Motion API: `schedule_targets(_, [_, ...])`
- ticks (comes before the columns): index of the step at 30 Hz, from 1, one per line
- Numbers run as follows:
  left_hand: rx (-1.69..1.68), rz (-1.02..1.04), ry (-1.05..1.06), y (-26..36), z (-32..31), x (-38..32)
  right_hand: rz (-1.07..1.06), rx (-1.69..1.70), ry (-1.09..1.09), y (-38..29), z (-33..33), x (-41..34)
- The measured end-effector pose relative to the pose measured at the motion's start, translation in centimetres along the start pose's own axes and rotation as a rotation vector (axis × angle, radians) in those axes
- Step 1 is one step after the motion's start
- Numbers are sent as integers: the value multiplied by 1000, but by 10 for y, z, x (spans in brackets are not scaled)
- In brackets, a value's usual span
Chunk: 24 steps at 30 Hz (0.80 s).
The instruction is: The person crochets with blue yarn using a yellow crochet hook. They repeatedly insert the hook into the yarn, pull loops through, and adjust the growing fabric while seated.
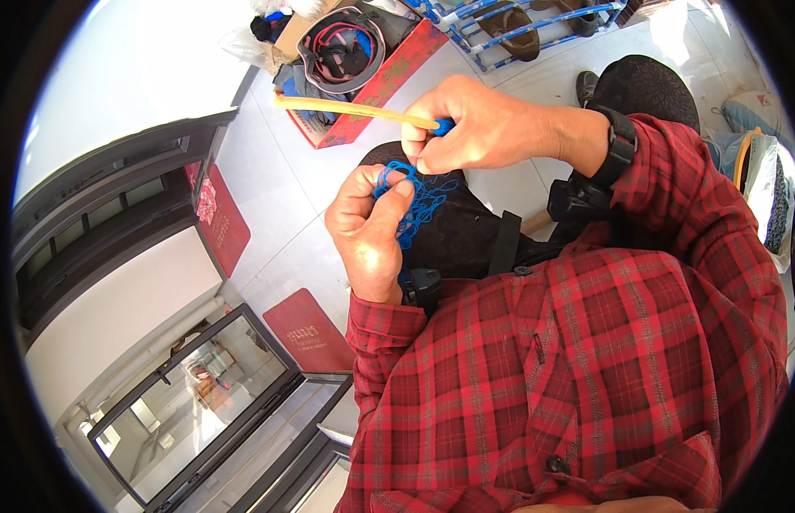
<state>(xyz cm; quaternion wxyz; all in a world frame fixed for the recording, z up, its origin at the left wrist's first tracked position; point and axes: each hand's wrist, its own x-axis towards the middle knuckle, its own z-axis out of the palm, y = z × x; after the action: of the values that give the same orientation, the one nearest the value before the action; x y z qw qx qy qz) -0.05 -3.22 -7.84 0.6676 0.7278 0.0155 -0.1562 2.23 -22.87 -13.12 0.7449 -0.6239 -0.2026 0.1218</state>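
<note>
My left hand (375, 224) pinches a loose bunch of thin blue cord (423, 202) between thumb and fingers; looped strands hang over the dark trousers. Just above and to the right, my right hand (461, 131) is closed around a long, narrow yellow stick (352, 108). Its far end points left over the red box, and blue cord shows bunched beside the stick in the grip. The thumb and fingertip of the right hand are close to the top of the blue strands; whether they pinch a strand is unclear.
A red patterned box (372, 96) holds a helmet-like item (343, 48) and cloths. Behind stands a blue tube rack (487, 32) with shoes. Red mats (304, 330) lie on the tiled floor at left, near a dark-framed glass panel (195, 401). Bags (760, 186) stand at far right.
</note>
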Motion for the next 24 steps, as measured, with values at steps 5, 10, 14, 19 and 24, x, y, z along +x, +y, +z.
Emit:
schedule_targets(5, [-23, 6, 0, -1, -3, 0, -15, 44, 39, 2, 1, 1])
schedule_targets(10, [-31, 17, -8, -2, -6, 3, -37, 67, 63, 3, 2, 1])
schedule_targets(14, [-29, 20, -9, -5, -8, 3, -49, 35, 68, 2, 0, 1])
schedule_targets(19, [-20, 16, 23, -5, -6, 4, -30, 26, 77, 2, 1, 0])
schedule_targets(24, [-128, -49, -61, 2, -4, 1, -57, 10, 47, 1, 3, 0])
